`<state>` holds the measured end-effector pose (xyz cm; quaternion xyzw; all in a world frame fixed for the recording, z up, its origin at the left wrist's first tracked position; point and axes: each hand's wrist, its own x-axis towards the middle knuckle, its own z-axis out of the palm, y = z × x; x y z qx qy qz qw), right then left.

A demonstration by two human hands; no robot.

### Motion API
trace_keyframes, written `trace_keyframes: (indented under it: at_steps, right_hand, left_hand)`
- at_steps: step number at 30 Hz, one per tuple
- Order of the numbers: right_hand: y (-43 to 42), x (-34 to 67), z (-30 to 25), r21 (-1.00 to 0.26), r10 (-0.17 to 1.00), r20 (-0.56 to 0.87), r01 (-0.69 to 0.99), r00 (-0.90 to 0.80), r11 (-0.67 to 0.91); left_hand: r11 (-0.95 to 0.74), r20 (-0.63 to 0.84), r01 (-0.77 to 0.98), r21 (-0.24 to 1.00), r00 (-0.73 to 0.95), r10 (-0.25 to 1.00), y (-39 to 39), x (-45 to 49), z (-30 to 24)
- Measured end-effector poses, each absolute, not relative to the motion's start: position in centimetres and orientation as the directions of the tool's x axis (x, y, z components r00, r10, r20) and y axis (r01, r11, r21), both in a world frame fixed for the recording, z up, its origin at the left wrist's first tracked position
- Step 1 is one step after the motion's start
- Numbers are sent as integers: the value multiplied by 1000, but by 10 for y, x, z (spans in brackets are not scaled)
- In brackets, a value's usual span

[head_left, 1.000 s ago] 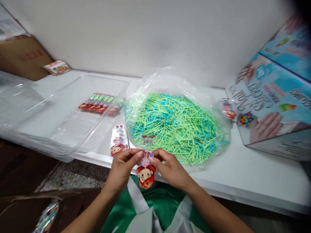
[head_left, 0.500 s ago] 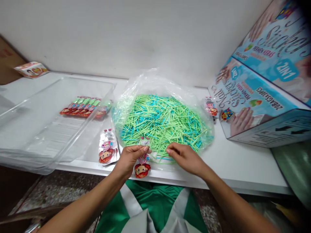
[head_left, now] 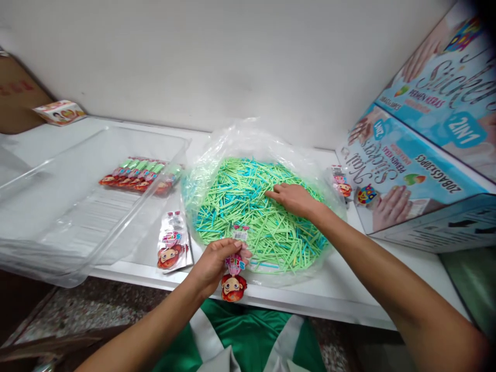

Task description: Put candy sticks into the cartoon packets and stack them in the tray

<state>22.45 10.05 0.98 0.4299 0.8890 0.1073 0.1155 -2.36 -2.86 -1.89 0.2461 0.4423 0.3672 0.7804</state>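
My left hand (head_left: pixel 217 261) pinches a small clear packet printed with a red-haired cartoon face (head_left: pixel 234 279), held at the front edge of the white table (head_left: pixel 364 281). My right hand (head_left: pixel 294 199) rests on a heap of green and blue sticks (head_left: pixel 248 206) lying on a spread clear plastic bag (head_left: pixel 248 139); its fingers are curled down onto the sticks, and whether they grip any is hidden. A second cartoon packet (head_left: pixel 172 248) lies flat on the table left of the heap.
A clear plastic tray (head_left: pixel 58 206) on the left holds a row of filled packets (head_left: pixel 139 175). Blue printed cartons (head_left: pixel 422 155) stand at the right with a small packet (head_left: pixel 341 183) beside them. A brown carton (head_left: pixel 15 98) and small box (head_left: pixel 60 112) sit far left.
My right hand let go of the packet and moved forward onto the stick heap. My left hand kept the packet and stayed near the table edge.
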Motion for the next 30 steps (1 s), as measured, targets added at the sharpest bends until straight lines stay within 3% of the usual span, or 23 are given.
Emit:
trace_keyframes:
  at_steps: [6, 15, 17, 20, 24, 27, 29, 30]
  right_hand:
    - [112, 217, 8, 295, 849, -67, 803, -524, 518]
    - [104, 215, 28, 241, 902, 50, 881, -430, 407]
    - [99, 214, 30, 251, 895, 94, 880, -436, 403]
    - [91, 209, 30, 281, 884, 151, 877, -442, 390]
    - [76, 193, 32, 268, 866, 128, 857, -484, 440]
    - [67, 182, 34, 188, 821, 141, 829, -554, 527]
    - [63, 180, 34, 12, 826, 150, 837, -543, 548]
    - [62, 181, 33, -139, 848, 159, 839, -505, 526]
  left_hand:
    - [590, -500, -362, 722, 318, 806, -20, -23, -15]
    - [400, -353, -331, 854, 197, 915, 9, -29, 3]
    - [266, -253, -307, 914, 84, 964, 19, -27, 8]
    - [-39, 15, -200, 979, -120, 993, 39, -18, 17]
    - [-313, 290, -78, 947, -217, 932, 71, 12, 25]
    - [-372, 362, -56, 926, -144, 921, 90, 43, 25]
    - [-391, 381, -87, 916, -114, 917, 97, 58, 25]
    - [-399, 385, -110, 910, -131, 914, 98, 63, 24]
